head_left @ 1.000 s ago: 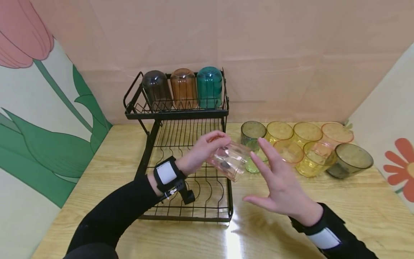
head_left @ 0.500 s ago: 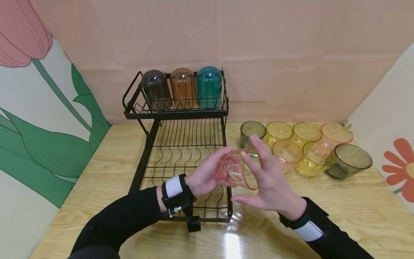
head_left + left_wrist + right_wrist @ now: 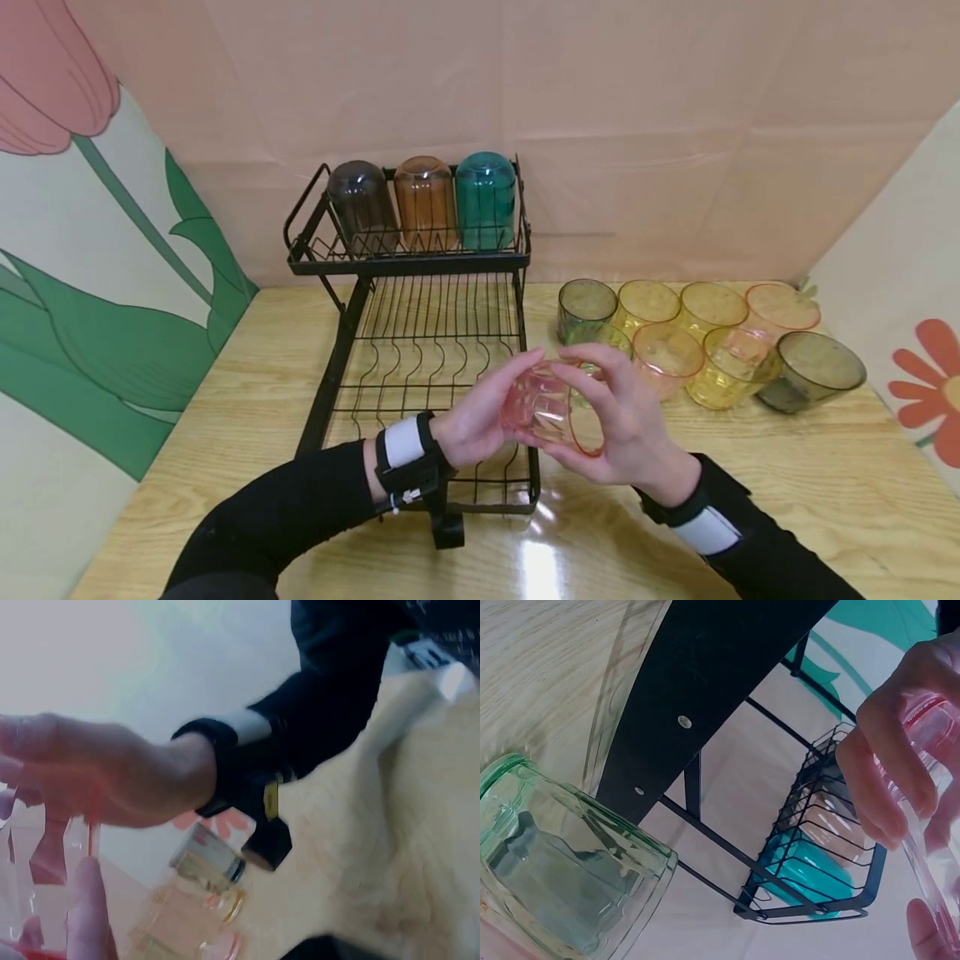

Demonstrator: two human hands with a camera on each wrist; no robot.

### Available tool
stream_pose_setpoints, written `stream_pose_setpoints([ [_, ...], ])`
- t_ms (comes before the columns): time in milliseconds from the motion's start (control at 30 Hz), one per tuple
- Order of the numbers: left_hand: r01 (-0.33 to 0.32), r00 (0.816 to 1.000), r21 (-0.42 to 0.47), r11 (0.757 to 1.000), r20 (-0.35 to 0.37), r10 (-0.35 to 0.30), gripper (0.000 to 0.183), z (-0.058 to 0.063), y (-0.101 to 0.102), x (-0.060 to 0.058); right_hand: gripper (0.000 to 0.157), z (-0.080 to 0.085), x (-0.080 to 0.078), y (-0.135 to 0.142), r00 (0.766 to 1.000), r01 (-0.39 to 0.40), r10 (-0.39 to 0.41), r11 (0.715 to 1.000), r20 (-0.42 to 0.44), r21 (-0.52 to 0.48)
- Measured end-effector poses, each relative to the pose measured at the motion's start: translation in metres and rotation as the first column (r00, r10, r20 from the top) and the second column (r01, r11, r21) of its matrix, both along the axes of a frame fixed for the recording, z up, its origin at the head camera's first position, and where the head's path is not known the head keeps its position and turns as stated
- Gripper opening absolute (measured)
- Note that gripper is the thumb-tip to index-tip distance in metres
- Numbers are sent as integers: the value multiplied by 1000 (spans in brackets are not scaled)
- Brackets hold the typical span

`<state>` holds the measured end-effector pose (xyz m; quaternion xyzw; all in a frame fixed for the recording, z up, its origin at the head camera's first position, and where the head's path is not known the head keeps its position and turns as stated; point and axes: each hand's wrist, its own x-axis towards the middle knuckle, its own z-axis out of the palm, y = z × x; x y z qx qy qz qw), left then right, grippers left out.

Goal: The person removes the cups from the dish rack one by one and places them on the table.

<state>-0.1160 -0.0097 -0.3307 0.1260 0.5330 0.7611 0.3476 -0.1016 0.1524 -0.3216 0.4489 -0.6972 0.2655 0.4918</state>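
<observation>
your left hand [image 3: 476, 422] grips the pink cup [image 3: 550, 412] at nine o'clock, your right hand [image 3: 632, 423] pinches at three; likely stiff, slick, fragile, best held mid-body.

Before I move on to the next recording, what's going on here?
A person holds a pink tumbler sideways near the right edge of a black two-tier dish rack, the left grip at its base and the right grip at its rim end. On the upper tier, a dark gray tumbler, an amber tumbler and a teal tumbler stand upside down. Eight more tumblers stand mouth up on the wood-grain table to the right.
</observation>
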Motion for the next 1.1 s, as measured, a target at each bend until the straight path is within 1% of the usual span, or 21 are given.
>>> stream_pose_setpoints([
  [100,53,997,-28,998,-61,-55,55,-1,-3,-4,57,1,1,1,1000,4,-4,1000,-13,-3],
  [167,89,988,-78,993,-122,-99,56,-2,-6,-8,56,2,2,1,1000,-3,3,1000,-13,5],
  [200,107,979,-108,988,-160,-124,55,-2,-8,-11,56,3,2,2,1000,-6,7,1000,-10,15],
  [267,126,957,-198,972,-234,-172,53,-3,-13,-16,56,4,3,3,1000,-25,25,999,3,45],
  [300,125,946,-236,964,-265,-188,51,-4,-16,-19,56,4,3,3,999,-40,40,997,8,62],
  [367,107,923,-302,947,-325,-208,45,-6,-21,-24,56,3,3,5,998,-61,59,993,24,104],
  [433,66,892,-367,928,-395,-220,39,-8,-27,-28,56,1,3,10,996,-75,69,987,48,143],
  [467,46,874,-390,920,-431,-226,36,-9,-30,-30,56,-1,3,13,996,-76,67,984,59,162],
  [500,18,848,-408,913,-478,-230,34,-9,-33,-32,56,-2,2,17,996,-72,62,982,64,176],
  [533,-16,813,-435,900,-530,-242,32,-10,-37,-34,56,-2,2,21,996,-62,48,980,73,192],
  [600,-100,727,-483,870,-632,-267,29,-10,-47,-37,56,-3,2,32,996,-33,15,975,86,221],
  [667,-188,639,-509,840,-713,-289,29,-8,-58,-39,57,-5,2,44,995,2,-28,966,96,257],
  [700,-233,598,-518,823,-744,-298,29,-7,-64,-40,57,-5,1,50,993,20,-51,960,104,278],
  [733,-268,566,-523,809,-765,-307,30,-7,-70,-41,57,-6,1,56,991,33,-70,953,114,300],
  [767,-299,541,-525,797,-781,-311,30,-6,-76,-42,57,-6,0,61,988,45,-89,945,124,324],
  [833,-354,506,-529,771,-802,-318,32,-4,-86,-42,58,-8,-1,71,982,62,-123,927,143,370],
  [867,-376,494,-531,759,-808,-321,32,-4,-90,-42,58,-8,-1,75,978,65,-136,918,156,392],
  [933,-405,487,-535,741,-812,-321,32,-3,-98,-42,58,-10,-3,81,972,67,-156,901,177,428],
  [1033,-425,491,-539,727,-812,-315,31,-3,-106,-41,58,-15,-5,87,963,70,-185,877,198,475],
  [1067,-428,495,-541,724,-810,-312,31,-3,-108,-40,58,-17,-6,88,960,68,-191,870,207,488],
  [1100,-424,502,-539,728,-809,-307,32,-4,-110,-40,59,-20,-7,88,958,68,-197,863,210,500],
])
